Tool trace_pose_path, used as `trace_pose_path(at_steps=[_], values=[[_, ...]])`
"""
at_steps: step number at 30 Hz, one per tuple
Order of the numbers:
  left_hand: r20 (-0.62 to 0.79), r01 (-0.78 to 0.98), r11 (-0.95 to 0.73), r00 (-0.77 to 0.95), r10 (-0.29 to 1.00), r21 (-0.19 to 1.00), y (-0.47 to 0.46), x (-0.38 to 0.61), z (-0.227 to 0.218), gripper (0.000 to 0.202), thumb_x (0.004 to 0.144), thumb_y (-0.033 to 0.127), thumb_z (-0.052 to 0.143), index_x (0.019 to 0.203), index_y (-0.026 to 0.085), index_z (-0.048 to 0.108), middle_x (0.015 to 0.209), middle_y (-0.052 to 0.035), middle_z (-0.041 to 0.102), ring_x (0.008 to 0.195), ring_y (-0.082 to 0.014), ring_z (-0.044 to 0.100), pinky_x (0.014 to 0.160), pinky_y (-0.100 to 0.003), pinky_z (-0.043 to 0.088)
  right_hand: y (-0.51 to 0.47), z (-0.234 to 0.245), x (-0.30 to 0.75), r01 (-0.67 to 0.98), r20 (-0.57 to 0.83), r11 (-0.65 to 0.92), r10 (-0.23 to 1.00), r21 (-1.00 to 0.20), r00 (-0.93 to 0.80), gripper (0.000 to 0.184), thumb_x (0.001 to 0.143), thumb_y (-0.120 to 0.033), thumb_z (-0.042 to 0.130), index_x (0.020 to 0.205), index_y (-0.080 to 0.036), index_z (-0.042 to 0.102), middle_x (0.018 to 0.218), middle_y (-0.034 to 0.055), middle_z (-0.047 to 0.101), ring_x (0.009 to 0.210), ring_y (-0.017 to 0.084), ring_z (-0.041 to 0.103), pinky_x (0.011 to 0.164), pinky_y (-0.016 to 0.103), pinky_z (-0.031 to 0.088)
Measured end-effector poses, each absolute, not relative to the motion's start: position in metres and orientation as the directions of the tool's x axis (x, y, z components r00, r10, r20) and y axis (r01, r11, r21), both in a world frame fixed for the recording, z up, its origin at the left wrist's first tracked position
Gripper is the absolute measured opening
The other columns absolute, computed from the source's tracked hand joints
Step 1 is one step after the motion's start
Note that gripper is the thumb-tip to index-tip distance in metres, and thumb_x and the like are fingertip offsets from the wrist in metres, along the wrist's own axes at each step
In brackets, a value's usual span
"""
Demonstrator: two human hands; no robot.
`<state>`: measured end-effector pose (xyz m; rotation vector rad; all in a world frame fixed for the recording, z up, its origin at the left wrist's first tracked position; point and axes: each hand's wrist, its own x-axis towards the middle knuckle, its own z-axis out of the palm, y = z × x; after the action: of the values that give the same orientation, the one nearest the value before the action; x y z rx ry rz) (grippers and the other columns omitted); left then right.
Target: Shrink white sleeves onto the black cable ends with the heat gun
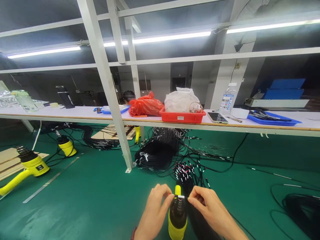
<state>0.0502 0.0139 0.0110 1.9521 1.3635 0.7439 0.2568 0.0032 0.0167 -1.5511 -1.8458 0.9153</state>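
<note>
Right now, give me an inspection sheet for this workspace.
Surface: green mat, metal strip at left.
Job's things: wire held across the top of an upright heat gun.
Clutter: two other guns and boards at left.
Grippers (hands): left hand and right hand each pinch the wire.
Cables: black bundle behind, red-tipped wires, coil at right.
Surroundings: shelf with red tray, bags, bottle, phone.

A factory assembly workshop: black wire bundles (pixel 157 155) on a green tabletop (pixel 87 200), yellow heat guns (pixel 30 166) left of them, strip lights (pixel 160 37) above.
</note>
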Motion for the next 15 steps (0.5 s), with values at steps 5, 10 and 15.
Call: trace_pose_path(at_steps=[5, 10, 15], values=[[0.127, 0.568, -0.289, 0.308, 0.943, 0.771, 0.0131, 0.0496, 0.0121, 0.02, 0.098, 0.033, 0.04, 0.086, 0.022, 0.051, 0.089, -0.0009, 0.056, 0.09, -0.02, 0.051, 0.088, -0.035, 0.039, 0.0027, 0.0119, 0.259, 0.61, -0.008, 0.098, 0.986, -0.786, -0.169, 0.027, 0.093, -0.036, 0.05, 0.073, -0.02, 0.059, 0.069, -0.0015, 0.058, 0.068, 0.017, 0.051, 0.061, 0.025, 0.034], [0.086, 0.647, -0.241, 0.261, 0.961, 0.723, 0.0152, 0.0482, 0.0069, 0.036, 0.099, 0.039, 0.035, 0.07, 0.021, 0.047, 0.073, 0.0009, 0.052, 0.081, -0.0203, 0.051, 0.096, -0.041, 0.033, 0.0015, 0.0084, 0.2597, 0.64, -0.043, 0.097, 0.979, -0.762, -0.199, 0.034, 0.097, -0.039, 0.043, 0.074, -0.02, 0.061, 0.067, -0.0015, 0.056, 0.067, 0.017, 0.05, 0.061, 0.026, 0.033], [0.126, 0.552, -0.282, 0.304, 0.944, 0.784, 0.0145, 0.0471, 0.011, 0.02, 0.099, 0.035, 0.039, 0.088, 0.023, 0.051, 0.092, -0.0008, 0.055, 0.092, -0.0194, 0.051, 0.086, -0.032, 0.039, 0.0036, 0.0086, 0.2555, 0.564, 0.02, 0.126, 0.982, -0.816, -0.19, 0.027, 0.095, -0.037, 0.048, 0.074, -0.02, 0.053, 0.069, -0.0029, 0.055, 0.066, 0.015, 0.049, 0.061, 0.024, 0.035]])
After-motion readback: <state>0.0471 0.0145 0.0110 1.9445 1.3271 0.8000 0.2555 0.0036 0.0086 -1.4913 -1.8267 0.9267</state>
